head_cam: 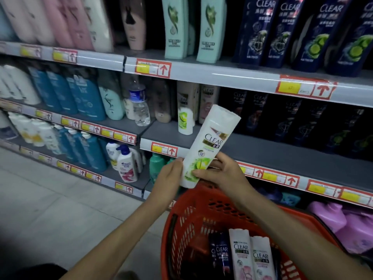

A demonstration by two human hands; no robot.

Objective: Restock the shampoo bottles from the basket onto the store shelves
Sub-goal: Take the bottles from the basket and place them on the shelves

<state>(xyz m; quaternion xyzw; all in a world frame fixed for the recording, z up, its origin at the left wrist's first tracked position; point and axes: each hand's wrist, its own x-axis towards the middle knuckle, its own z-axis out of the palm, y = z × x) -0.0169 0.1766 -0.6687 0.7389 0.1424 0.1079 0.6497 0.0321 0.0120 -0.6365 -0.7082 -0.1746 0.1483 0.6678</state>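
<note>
Both of my hands hold a white Clear shampoo bottle (210, 144) with a green lime picture, tilted with its flat end up to the right. My left hand (169, 176) grips its lower left side. My right hand (220, 172) wraps its lower right side, thumb across the front. The bottle hovers in front of the middle shelf (262, 150), near a matching white-and-green bottle (185, 121) standing there. Below my arms sits the red basket (181, 229), holding two white Clear bottles (252, 257) and a dark blue one (221, 255).
Dark Clear bottles (302, 126) fill the middle shelf's right side. A clear water bottle (140, 104) stands left of the gap. The top shelf carries mint bottles (175, 27) and navy Clear bottles (302, 31). Purple jugs (343, 223) sit low right; tiled floor (60, 199) lies left.
</note>
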